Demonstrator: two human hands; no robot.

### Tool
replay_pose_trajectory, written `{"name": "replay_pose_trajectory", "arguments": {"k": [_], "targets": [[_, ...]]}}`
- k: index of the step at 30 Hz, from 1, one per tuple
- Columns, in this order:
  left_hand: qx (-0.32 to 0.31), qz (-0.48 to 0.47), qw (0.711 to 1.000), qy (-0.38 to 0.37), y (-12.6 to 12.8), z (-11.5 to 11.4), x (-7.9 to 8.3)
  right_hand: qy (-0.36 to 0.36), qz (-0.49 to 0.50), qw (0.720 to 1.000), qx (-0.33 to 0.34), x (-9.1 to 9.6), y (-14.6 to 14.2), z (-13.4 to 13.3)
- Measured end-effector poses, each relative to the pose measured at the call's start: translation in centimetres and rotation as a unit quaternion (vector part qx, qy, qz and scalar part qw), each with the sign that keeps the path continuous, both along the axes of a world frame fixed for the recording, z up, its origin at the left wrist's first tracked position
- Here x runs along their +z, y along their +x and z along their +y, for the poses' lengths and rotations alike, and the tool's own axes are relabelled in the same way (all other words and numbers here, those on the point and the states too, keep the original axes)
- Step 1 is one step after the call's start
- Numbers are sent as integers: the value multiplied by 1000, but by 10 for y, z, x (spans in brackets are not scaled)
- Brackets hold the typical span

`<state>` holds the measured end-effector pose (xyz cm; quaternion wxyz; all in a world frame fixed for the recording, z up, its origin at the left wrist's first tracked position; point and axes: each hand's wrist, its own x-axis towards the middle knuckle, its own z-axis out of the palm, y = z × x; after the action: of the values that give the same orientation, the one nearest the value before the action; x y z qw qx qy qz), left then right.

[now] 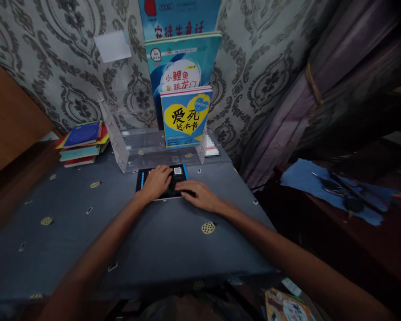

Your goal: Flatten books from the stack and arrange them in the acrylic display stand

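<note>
A dark book [170,192] with a blue strip and a white barcode label lies flat on the table, in front of a clear acrylic stand [122,151]. My left hand [158,182] rests flat on its cover, fingers stretched forward. From the right, my right hand [199,195] reaches over the book's near right part with its fingers extended and thumb a little apart. Neither hand grips anything. Upright in the stand are a blue book with a yellow heart [186,118], a teal book [182,62] behind it, and a taller blue book [180,20] at the back.
A stack of books [83,140] sits at the table's left rear. The grey tablecloth [173,249] has pineapple prints. Patterned curtain [260,58] hangs behind. To the right, a blue cloth [321,187] holds dark items. An orange book [285,305] lies below the front edge.
</note>
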<state>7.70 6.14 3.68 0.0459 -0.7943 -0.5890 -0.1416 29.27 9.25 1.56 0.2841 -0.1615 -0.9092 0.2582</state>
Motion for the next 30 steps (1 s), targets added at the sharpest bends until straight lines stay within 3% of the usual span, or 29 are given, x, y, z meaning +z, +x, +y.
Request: {"name": "replay_pose_trajectory", "arguments": {"k": [4,7,14,19,25,30], "targets": [[11,-12,1000,3,9,5,-8,-23,22,997,-68,-4,-5,37],[13,-16,1000,8,7,4,-11,-37,-3,996,-76,-10,-8,59],[17,-15,1000,7,7,5,-13,-71,-2,993,-94,-14,-9,66],[25,-3,1000,-5,9,3,-10,-112,20,990,-80,-12,0,51],[31,4,999,-5,9,2,-9,-160,10,986,-53,-1,27,4],[31,4,999,-7,10,1,-8,-133,-2,990,-45,1,46,-26]]}}
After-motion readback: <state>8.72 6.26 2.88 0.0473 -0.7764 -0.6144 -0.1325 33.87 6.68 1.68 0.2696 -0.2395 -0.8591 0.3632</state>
